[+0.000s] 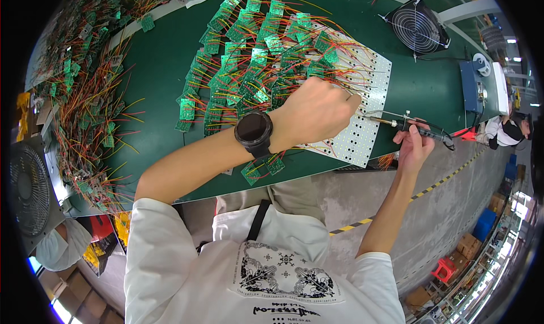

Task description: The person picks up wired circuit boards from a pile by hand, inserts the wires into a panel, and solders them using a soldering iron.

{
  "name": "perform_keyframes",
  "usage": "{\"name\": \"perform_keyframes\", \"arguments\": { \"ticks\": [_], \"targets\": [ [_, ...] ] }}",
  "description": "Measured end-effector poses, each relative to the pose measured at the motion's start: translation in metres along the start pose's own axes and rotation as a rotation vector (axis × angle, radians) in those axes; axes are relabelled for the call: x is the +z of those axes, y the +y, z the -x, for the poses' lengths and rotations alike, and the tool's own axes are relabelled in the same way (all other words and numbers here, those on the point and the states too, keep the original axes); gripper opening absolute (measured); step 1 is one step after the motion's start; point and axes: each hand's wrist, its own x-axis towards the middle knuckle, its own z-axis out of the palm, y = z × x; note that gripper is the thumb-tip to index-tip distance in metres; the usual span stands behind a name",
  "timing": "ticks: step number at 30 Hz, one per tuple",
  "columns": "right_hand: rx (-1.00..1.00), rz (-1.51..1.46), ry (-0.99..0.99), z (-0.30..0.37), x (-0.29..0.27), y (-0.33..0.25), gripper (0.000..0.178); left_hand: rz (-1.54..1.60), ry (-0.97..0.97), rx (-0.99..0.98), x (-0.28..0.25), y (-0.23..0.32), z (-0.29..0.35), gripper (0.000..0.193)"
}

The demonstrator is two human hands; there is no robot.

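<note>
The left hand (314, 111) is curling closed, pinching thin wires against the white perforated panel (362, 137), steadying them; the right hand (412, 148) is gripping a black soldering iron (416, 128), tip aimed leftward.

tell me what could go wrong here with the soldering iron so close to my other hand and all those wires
1. The soldering iron in the right hand points its tip toward the left hand pressing on the white LED panel; a slip might burn the fingers.
2. Red and yellow wires crowd the work spot, so the tip could scorch insulation.
3. The iron's cable might snag.
</note>
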Motion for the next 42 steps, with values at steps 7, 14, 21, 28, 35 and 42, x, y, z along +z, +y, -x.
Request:
{"name": "perform_keyframes", "arguments": {
  "ticks": [7,14,21,28,35,42],
  "targets": [
    [-0.009,0.008,-0.032,-0.001,-0.001,-0.001,0.020,-0.009,-0.002,0.001,0.001,0.001,-0.001,0.010],
    [-0.009,0.025,-0.026,-0.001,0.000,-0.001,0.021,-0.021,-0.035,-0.008,-0.001,0.001,-0.001,0.012],
    [-0.005,-0.050,0.013,0.001,0.001,-0.003,0.021,-0.024,-0.034,-0.005,-0.001,0.001,-0.001,0.013],
    [-0.016,-0.075,0.024,0.000,0.001,-0.002,0.022,-0.033,-0.066,0.000,-0.004,0.003,-0.003,0.014],
    [-0.003,-0.084,0.055,0.000,0.001,-0.003,0.022,0.056,-0.124,0.257,-0.030,0.009,-0.009,0.022],
    [0.002,-0.071,0.021,0.000,0.000,-0.003,0.021,-0.165,-0.226,0.364,-0.017,0.007,-0.006,0.019]
  ]
}}
